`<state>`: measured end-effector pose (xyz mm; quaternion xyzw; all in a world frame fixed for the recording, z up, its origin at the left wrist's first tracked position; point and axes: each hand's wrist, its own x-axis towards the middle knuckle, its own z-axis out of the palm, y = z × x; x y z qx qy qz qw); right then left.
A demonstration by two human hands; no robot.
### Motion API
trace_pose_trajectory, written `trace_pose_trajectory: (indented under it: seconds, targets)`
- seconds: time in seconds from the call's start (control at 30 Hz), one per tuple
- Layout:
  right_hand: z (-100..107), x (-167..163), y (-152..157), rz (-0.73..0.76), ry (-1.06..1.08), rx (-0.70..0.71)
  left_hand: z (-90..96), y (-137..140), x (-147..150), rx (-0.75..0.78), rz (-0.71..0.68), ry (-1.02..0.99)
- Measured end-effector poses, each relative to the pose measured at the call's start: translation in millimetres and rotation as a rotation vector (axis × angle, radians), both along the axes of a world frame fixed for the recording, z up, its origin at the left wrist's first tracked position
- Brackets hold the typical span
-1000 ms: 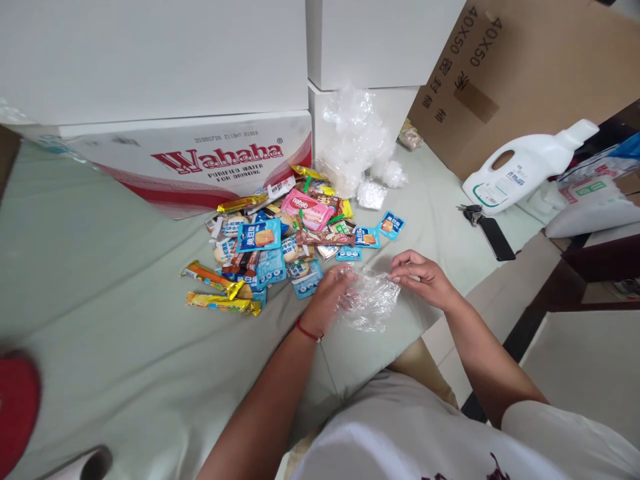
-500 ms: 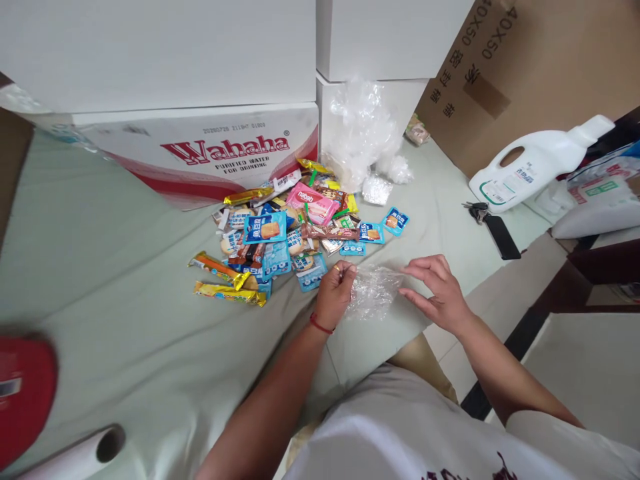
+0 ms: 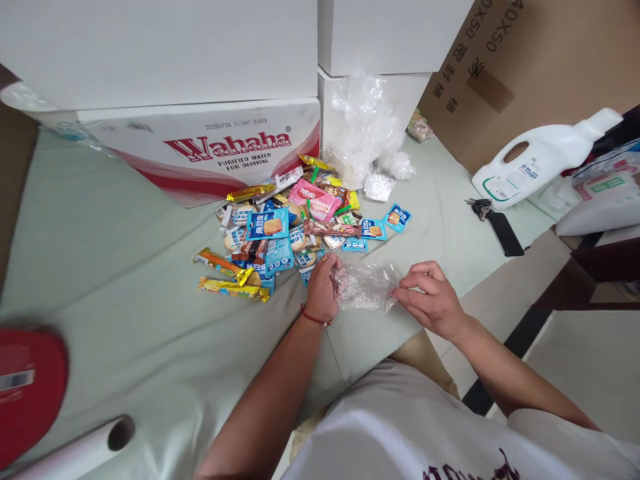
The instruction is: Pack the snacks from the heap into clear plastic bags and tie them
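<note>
Between my two hands stretches a clear plastic bag (image 3: 367,285), crinkled and see-through, with nothing visible inside. My left hand (image 3: 324,288) is closed around its left end, a red cord bracelet on the wrist. At the right end, my right hand (image 3: 431,297) pinches the bag's edge between thumb and fingers. Just beyond the left hand lies a heap of wrapped snacks: a pink Nabati packet (image 3: 314,199), a blue biscuit packet (image 3: 268,224), a brown wrapped bar (image 3: 333,229) and yellow-wrapped sticks (image 3: 234,289) at its near left.
A Wahaha water carton (image 3: 215,150) stands behind the heap. Crumpled clear bags (image 3: 363,130) lean beside it. To the right are a white detergent bottle (image 3: 540,160), keys (image 3: 481,209) and a black phone (image 3: 504,233). A red object (image 3: 30,393) and white tube (image 3: 83,448) lie at left.
My right hand has gone from spread fingers to a pinch on the bag's edge. My left hand has shifted slightly left, and the bag is drawn wider between them.
</note>
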<state>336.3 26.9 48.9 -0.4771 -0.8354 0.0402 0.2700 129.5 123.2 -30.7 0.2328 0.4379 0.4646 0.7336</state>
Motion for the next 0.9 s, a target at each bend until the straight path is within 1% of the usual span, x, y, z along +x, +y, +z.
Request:
trace_pose_trajectory:
  seconds: [0.13,0.23,0.33,0.4,0.47,0.53,0.57,0.6,0.67,0.73,0.77,0.83,0.9]
  targets:
    - [-6,7,-31,-0.046,0.004,0.035,-2.4,2,2,-0.062,0.109,-0.055]
    - [-15,12,-54,-0.071,-0.019,0.039,-3.6,2,4,-0.031,0.162,-0.098]
    - [-24,16,-70,-0.105,-0.050,0.039,-5.4,2,5,-0.016,0.152,-0.102]
    - [-25,17,-75,-0.110,-0.072,0.030,-6.7,2,4,-0.031,0.144,-0.090]
    - [-22,18,-73,-0.049,-0.087,-0.061,-7.3,3,4,-0.041,0.140,-0.093]
    - [-14,18,-67,0.023,-0.019,-0.194,-6.6,2,4,-0.041,0.121,-0.112]
    - [-10,18,-63,0.024,0.053,-0.247,-5.7,2,4,-0.037,0.104,-0.124]
    - [-6,17,-59,-0.012,0.136,-0.272,-4.5,1,3,-0.028,0.080,-0.134]
    - [0,13,-49,-0.152,0.260,-0.246,-1.6,-1,1,0.009,0.017,-0.140]
    - [-2,5,-36,-0.272,0.263,-0.200,1.7,-3,-1,0.061,-0.060,-0.138]
    - [-5,1,-29,-0.305,0.237,-0.183,3.5,-4,-3,0.085,-0.105,-0.140]
    - [-14,-8,-15,-0.316,0.183,-0.173,6.9,-7,-5,0.118,-0.223,-0.152]
    - [-23,-13,-2,-0.274,0.155,-0.159,9.4,-8,-7,0.139,-0.371,-0.154]
